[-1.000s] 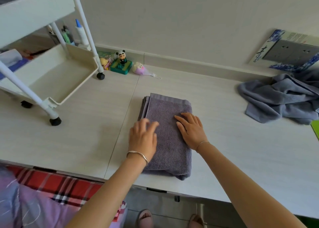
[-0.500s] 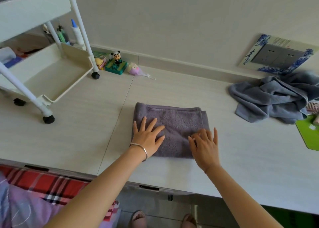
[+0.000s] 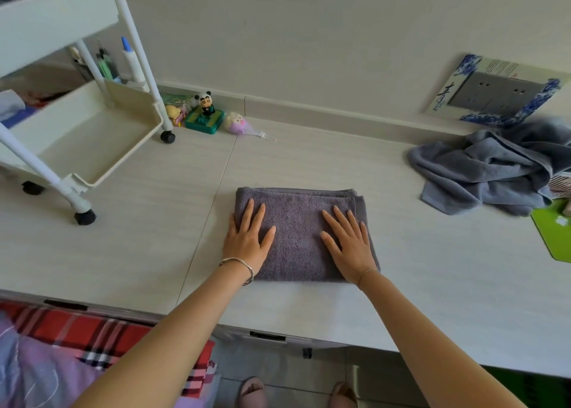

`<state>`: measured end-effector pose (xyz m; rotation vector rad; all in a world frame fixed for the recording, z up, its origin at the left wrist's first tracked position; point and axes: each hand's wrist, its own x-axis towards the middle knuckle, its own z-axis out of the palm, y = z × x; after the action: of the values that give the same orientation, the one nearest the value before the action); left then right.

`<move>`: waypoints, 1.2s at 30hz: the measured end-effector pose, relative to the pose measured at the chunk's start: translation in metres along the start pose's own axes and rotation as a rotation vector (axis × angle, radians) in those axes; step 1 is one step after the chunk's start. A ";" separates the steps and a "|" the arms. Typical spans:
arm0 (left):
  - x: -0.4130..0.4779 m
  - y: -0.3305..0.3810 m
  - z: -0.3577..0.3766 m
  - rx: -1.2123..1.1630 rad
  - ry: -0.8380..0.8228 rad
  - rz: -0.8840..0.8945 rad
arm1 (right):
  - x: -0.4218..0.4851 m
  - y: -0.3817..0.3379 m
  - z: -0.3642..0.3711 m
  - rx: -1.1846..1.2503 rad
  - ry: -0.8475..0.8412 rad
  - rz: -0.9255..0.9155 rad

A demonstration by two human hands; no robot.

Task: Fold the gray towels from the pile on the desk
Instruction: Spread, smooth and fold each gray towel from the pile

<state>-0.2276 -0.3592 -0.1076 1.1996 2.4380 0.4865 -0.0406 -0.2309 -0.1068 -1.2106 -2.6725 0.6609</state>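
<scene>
I am watching through one head-worn wide-angle camera; it is looking forward and down, close over the desk (image 3: 309, 157), toward the wall (image 3: 309, 36).

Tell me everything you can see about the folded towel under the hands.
The folded towel is a dark gray-purple terry cloth rectangle, folded into several layers whose edges show along the far and right sides. It lies flat on the pale desk, long side toward the person. The left hand presses flat on its left end and the right hand on its right end, fingers straight. It lies apart from the loose towel pile to the right.
</scene>
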 end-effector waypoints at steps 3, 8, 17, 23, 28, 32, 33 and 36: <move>-0.006 -0.006 -0.010 -0.176 0.099 -0.067 | -0.007 0.012 -0.016 0.274 0.211 0.190; -0.013 -0.016 -0.030 -0.344 -0.058 -0.338 | -0.014 0.027 -0.045 0.625 -0.016 0.613; -0.012 -0.002 -0.056 -0.970 -0.336 -0.517 | -0.010 0.016 -0.060 0.863 -0.282 0.733; -0.020 -0.009 -0.116 -1.323 -0.350 -0.411 | -0.002 -0.031 -0.110 1.017 -0.281 0.565; -0.029 -0.018 -0.191 -1.436 -0.199 -0.274 | 0.025 -0.100 -0.154 1.044 -0.248 0.342; -0.049 -0.020 -0.254 -1.540 -0.047 -0.158 | 0.050 -0.159 -0.180 1.056 -0.274 0.152; -0.055 -0.019 -0.269 -1.574 -0.017 -0.138 | 0.058 -0.171 -0.185 1.055 -0.280 0.119; -0.071 -0.025 -0.309 -1.723 0.042 -0.068 | 0.082 -0.211 -0.202 1.012 -0.315 0.005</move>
<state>-0.3519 -0.4734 0.1621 0.2607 1.1180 1.9223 -0.1799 -0.2251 0.1626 -0.8292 -1.9547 1.9826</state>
